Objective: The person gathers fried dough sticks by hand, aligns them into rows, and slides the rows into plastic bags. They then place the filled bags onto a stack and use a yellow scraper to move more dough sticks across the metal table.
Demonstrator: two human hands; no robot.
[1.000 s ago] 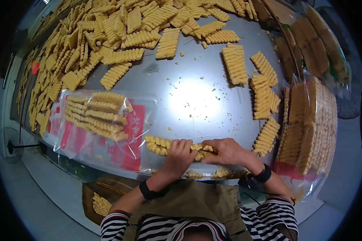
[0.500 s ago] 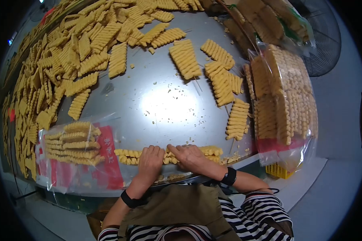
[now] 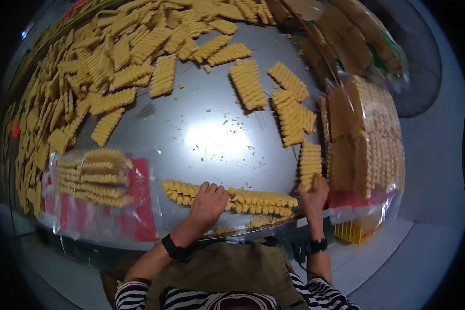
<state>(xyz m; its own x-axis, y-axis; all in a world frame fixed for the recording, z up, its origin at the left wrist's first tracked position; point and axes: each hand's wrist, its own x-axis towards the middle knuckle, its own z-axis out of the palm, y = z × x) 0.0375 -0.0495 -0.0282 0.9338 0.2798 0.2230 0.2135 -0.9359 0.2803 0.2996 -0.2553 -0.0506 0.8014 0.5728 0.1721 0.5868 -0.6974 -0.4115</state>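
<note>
A row of ridged, yellow fried snack slabs (image 3: 263, 200) stands on edge along the table's near side, two layers showing. My left hand (image 3: 210, 203) is closed over the row near its middle, fingers curled across the top. To the right, my right hand (image 3: 315, 199) grips the near end of a single ridged snack slab (image 3: 310, 157), thumb and fingers pinching it. That slab lies lengthwise away from me, beside the large packed bag. Part of the row under my left hand is hidden.
A clear and red plastic bag (image 3: 144, 206) partly filled with slabs lies at left. A large packed bag (image 3: 382, 150) stands at right, above a yellow basket (image 3: 352, 232). A big heap of slabs (image 3: 98, 62) covers the back left. Crumbs dot the metal table (image 3: 191, 113).
My right hand has left the row and moved right to the single slab, taking hold of its near end. My left hand stays on the row, slightly farther right.
</note>
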